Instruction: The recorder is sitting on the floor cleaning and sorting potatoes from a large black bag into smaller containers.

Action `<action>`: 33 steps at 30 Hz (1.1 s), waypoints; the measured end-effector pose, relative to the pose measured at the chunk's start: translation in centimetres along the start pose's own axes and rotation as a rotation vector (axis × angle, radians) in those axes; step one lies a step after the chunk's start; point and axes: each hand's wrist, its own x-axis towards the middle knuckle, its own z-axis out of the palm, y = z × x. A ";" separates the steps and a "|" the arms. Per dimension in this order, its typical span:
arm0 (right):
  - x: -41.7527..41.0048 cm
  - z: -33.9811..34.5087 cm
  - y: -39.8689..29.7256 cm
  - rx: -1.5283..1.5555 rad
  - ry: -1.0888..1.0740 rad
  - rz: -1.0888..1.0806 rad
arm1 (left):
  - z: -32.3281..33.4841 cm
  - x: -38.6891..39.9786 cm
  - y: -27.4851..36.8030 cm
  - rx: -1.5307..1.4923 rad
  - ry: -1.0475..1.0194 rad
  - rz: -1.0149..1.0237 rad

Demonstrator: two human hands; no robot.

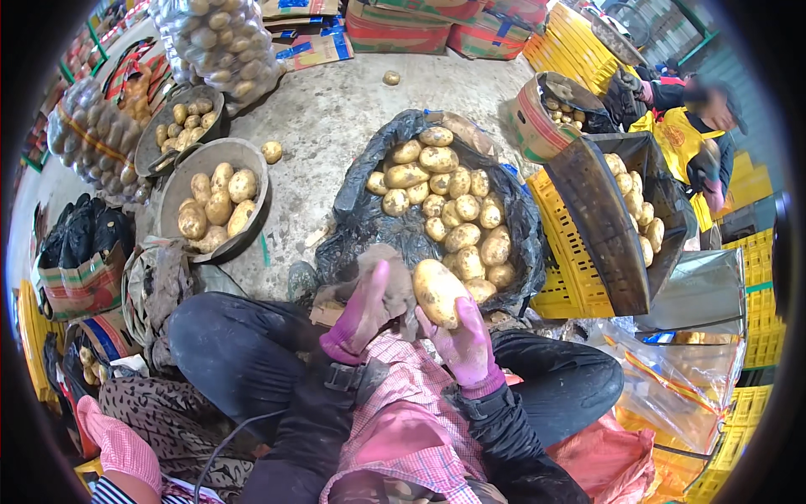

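Note:
In a pink-purple glove, my right hand (pixel 465 345) grips a large yellow potato (pixel 437 291) by its lower end. My left hand (pixel 356 315), gloved alike, holds a dirty grey-brown cloth (pixel 385 277) just left of that potato; a small gap separates the two. Directly beyond my hands stands a box lined with black plastic (pixel 352 208). Potatoes (pixel 467 206) fill its right and far parts, while bare liner shows at its near left. Dark trousers cover my bent knees on both sides, and a pink checked apron hangs between them.
Grey tubs (pixel 262 217) of potatoes stand at left, with full clear bags (pixel 217 47) behind. At right are a dark tilted tray (pixel 595 220) of potatoes, a yellow crate (pixel 560 252) and a person in a yellow apron (pixel 672 138). Another person's pink-gloved hand (pixel 123 441) is at lower left.

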 end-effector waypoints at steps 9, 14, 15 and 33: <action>0.4 -0.9 0.5 -0.715 -0.013 -0.420 | -1.5 -2.0 1.0 0.109 -0.245 -0.108; 1.3 -3.7 1.5 -1.223 -0.056 -0.723 | 0.1 -1.7 3.2 0.577 -0.176 -0.106; 1.3 -3.7 1.4 -1.257 -0.055 -0.725 | 0.5 -1.9 3.2 0.751 -0.150 -0.038; -0.4 1.2 0.6 0.167 -0.086 0.391 | -1.0 0.4 -1.5 0.319 0.169 0.381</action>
